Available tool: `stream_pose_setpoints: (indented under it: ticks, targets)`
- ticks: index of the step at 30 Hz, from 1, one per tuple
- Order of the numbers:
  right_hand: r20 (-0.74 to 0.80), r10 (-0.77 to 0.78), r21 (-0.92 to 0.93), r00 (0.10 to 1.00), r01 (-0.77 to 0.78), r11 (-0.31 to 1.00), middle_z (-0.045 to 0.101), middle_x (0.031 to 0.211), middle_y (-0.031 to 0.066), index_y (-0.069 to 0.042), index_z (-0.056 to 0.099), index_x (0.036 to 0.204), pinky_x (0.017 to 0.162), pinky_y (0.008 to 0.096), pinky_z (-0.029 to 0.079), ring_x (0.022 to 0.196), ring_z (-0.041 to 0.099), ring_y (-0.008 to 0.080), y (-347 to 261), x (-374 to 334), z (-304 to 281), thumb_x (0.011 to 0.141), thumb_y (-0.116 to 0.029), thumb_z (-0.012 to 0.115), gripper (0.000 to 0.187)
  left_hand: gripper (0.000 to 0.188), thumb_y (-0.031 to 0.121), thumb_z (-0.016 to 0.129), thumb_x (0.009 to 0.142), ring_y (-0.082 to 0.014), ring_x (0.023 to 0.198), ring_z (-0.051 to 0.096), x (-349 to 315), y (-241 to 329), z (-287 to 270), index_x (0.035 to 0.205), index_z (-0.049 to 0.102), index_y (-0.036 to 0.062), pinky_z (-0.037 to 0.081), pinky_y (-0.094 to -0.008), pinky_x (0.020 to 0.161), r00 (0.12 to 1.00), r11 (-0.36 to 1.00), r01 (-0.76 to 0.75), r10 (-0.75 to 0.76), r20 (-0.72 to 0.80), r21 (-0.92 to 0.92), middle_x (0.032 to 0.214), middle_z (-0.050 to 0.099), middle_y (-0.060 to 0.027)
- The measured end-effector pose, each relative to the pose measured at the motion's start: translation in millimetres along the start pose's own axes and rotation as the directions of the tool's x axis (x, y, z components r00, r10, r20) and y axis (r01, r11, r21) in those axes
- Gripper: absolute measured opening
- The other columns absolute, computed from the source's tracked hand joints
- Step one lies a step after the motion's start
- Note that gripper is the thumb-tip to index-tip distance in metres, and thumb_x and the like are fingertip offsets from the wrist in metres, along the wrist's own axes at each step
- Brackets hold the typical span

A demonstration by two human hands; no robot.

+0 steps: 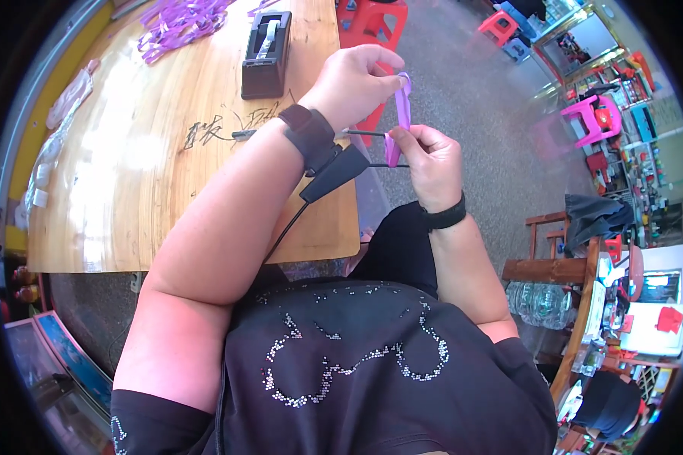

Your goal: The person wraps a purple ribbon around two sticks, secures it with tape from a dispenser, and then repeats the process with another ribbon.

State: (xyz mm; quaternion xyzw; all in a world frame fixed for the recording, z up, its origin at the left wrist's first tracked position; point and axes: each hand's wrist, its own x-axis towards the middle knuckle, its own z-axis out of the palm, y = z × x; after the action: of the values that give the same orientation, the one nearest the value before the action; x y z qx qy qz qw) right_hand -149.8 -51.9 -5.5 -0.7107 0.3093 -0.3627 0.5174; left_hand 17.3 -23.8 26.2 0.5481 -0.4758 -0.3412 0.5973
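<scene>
Head view: pinches a narrow, shiny purple ribbon [404, 110] near its upper end with the left hand [360, 83], and near its lower end with the right hand [436, 163]. Holds it past the right edge of a pale wooden table [129, 174], near a black, wedge-shaped, corded device [334, 174].

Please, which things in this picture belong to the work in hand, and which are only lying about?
In use:
- purple ribbon, pinched by the left hand and right hand
- thin dark rods at the ribbon
- probably the purple ribbon heap, by its matching colour

Apparently just lying about:
- black tape dispenser, untouched on the table
- pink stool
</scene>
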Motion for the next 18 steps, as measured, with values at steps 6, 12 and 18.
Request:
stream_pose_setpoints:
  ticks: [6, 12, 18]
  targets:
    - [0.009, 0.0, -0.018, 1.0, 0.0, 1.0, 0.061, 0.068, -0.0001, 0.0, 0.065, 0.081, 0.057, 0.02, 0.04, 0.061, 0.052, 0.0051, 1.9, 1.0, -0.9, 0.085, -0.01, 0.062, 0.012, 0.021, 0.015, 0.064, 0.077, -0.0173, 0.065, 0.061, 0.0, -1.2, -0.3, 0.095, 0.066, 0.0053, 0.05, -0.0293, 0.064, 0.957, 0.901, -0.251, 0.285, -0.046, 0.354, 0.076, 0.064, -0.0117]
    - [0.007, -0.001, -0.006, 1.0, 0.001, 1.0, 0.061, 0.069, 0.0003, 0.0, 0.066, 0.081, 0.057, 0.0202, 0.04, 0.061, 0.052, 0.0053, 0.4, 0.7, -0.2, 0.085, -0.011, 0.062, 0.013, 0.017, 0.015, 0.062, 0.081, -0.0074, 0.066, 0.057, 4.5, -0.2, -11.2, 0.089, 0.065, 0.0, 0.047, -0.0193, 0.058, 0.995, 0.944, -0.101, 0.105, 0.004, 0.315, 0.074, 0.062, -0.0026]
    - [0.02, 0.004, -0.007, 1.0, -0.003, 1.0, 0.062, 0.07, 0.0009, 0.0, 0.066, 0.082, 0.057, 0.0201, 0.04, 0.06, 0.052, 0.0052, 1.4, 1.9, 0.8, 0.085, -0.013, 0.062, 0.014, 0.013, 0.017, 0.058, 0.086, -0.0013, 0.056, 0.042, 11.6, 6.8, -24.9, 0.087, 0.06, 0.0046, 0.028, -0.0148, 0.043, 0.808, 0.77, 0.507, -0.268, 0.525, -0.388, 0.076, 0.055, 0.0032]
